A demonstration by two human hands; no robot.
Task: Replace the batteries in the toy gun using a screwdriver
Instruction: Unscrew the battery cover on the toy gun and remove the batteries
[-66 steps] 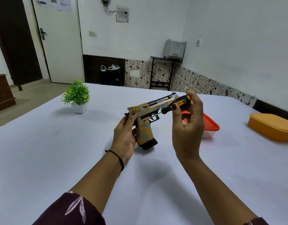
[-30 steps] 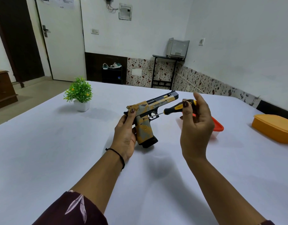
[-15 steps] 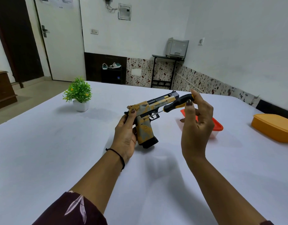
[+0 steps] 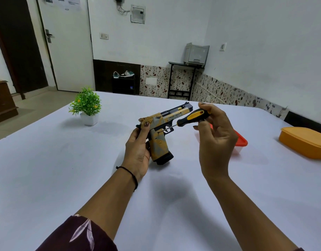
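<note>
A yellow, grey and black toy gun [image 4: 160, 140] stands upright above the white table, muzzle pointing away to the right. My left hand [image 4: 138, 151] grips the back of its handle, thumb on the rear of the slide. My right hand [image 4: 215, 138] pinches the black and yellow handle of a screwdriver [image 4: 191, 118] with its fingertips. The thin shaft slants down to the left, and its tip sits at the top of the grip just behind the trigger.
A red-lidded box [image 4: 240, 140] sits behind my right hand. An orange lidded box [image 4: 304, 142] lies at the right edge of the table. A small green plant in a white pot [image 4: 86, 105] stands at the far left of the white table [image 4: 47, 169].
My right fingers have shifted round the screwdriver handle, turning it, while the tip stays at the same spot on the gun. The left hand and gun have held still.
</note>
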